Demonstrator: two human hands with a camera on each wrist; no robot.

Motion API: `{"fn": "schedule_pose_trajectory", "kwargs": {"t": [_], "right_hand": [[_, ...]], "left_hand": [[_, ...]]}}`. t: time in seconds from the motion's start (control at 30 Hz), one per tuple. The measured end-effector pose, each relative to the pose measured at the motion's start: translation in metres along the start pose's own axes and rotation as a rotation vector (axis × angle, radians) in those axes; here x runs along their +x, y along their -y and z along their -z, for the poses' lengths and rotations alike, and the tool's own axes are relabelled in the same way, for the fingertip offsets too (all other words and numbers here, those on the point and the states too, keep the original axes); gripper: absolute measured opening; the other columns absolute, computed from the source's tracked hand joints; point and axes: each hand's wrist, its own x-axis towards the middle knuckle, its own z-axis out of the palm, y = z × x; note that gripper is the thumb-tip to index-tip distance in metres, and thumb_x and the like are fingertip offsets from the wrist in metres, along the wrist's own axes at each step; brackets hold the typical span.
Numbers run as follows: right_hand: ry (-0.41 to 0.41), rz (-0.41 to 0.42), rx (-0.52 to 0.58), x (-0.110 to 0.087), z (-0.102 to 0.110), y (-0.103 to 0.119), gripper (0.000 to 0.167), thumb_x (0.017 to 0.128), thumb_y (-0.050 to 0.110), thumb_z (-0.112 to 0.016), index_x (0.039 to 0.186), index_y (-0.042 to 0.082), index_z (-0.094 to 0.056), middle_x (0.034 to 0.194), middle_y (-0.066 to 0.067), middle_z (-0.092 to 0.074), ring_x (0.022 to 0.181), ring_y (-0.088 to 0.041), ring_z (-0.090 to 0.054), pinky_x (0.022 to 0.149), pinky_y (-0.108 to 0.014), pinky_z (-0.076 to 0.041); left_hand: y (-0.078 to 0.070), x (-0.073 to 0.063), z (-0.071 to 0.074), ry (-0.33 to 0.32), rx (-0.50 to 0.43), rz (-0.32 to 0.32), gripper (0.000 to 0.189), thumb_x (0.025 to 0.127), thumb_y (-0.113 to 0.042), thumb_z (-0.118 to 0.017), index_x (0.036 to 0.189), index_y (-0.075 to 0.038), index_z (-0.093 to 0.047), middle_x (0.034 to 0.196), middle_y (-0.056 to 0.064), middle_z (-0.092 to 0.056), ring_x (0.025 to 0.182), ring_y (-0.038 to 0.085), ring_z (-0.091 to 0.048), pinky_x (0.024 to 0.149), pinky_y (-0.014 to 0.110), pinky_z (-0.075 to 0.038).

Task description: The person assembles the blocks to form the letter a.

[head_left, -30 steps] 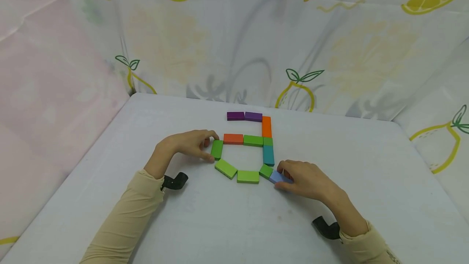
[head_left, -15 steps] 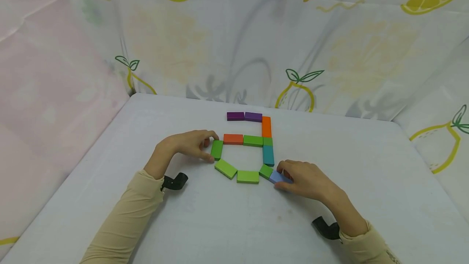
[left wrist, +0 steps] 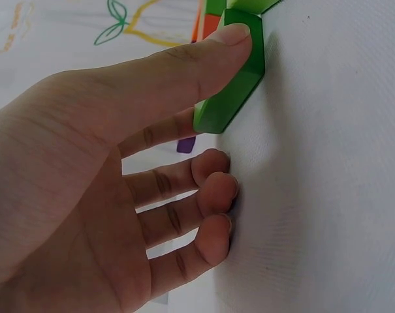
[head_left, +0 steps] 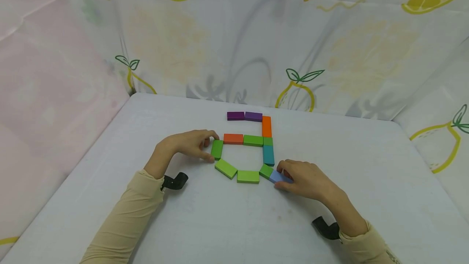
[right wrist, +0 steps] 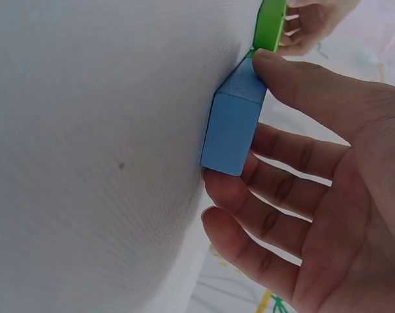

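On the white tabletop, flat coloured blocks lie end to end in a figure. My left hand [head_left: 190, 144] pinches a green block [head_left: 217, 150] at the figure's left side, thumb on its near end and index finger at its far end. In the left wrist view the thumb lies on that block and the other fingertips rest on the cloth. At the lower right, my right hand [head_left: 305, 178] grips a light blue block [right wrist: 233, 134] between thumb and fingers. This block touches a small green block [head_left: 266, 171]. Part of the blue block is hidden by the hand in the head view.
Two lime blocks [head_left: 248, 177] form the near side. A red block [head_left: 233, 139], a green block [head_left: 253, 140], a teal block [head_left: 268, 155], an orange block [head_left: 266, 127] and two purple blocks [head_left: 235, 116] complete the outline. A lemon-printed curtain [head_left: 234, 44] hangs behind the table.
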Motion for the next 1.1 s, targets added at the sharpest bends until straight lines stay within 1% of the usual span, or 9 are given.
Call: {"fn": "schedule_pose_trajectory", "kwargs": {"t": [0.33,0.53,1.1], "right_hand": [[-0.002,-0.009,-0.003,0.0007,-0.0010,0.0005,0.030,0.080,0.037,-0.073,0.099,0.017,-0.062,0.074,0.009,-0.053,0.064,-0.005,-0.045,0.056,-0.020,-0.037],[0.000,-0.012,-0.002,0.0005,-0.0005,0.0011,0.030,0.080,0.037,-0.073,0.100,0.016,-0.062,0.074,0.009,-0.053,0.064,-0.005,-0.045,0.056,-0.020,-0.038],[0.010,-0.017,0.005,0.0002,0.0000,0.0014,0.030,0.081,0.037,-0.072,0.100,0.016,-0.063,0.076,0.009,-0.054,0.066,-0.005,-0.046,0.058,-0.021,-0.039]], "left_hand": [[0.0005,-0.0002,0.0007,0.002,-0.001,-0.011,0.060,0.079,-0.039,-0.074,0.128,-0.014,-0.049,0.101,0.006,-0.054,0.090,0.018,-0.049,0.083,0.034,-0.043],[-0.0007,-0.0009,0.0019,0.003,-0.005,-0.006,0.061,0.079,-0.038,-0.075,0.128,-0.015,-0.048,0.102,0.006,-0.054,0.087,0.017,-0.050,0.082,0.033,-0.043],[-0.0010,-0.0017,0.0021,0.008,-0.003,-0.008,0.061,0.079,-0.040,-0.074,0.128,-0.016,-0.048,0.103,0.007,-0.054,0.091,0.018,-0.049,0.083,0.034,-0.043]]}}
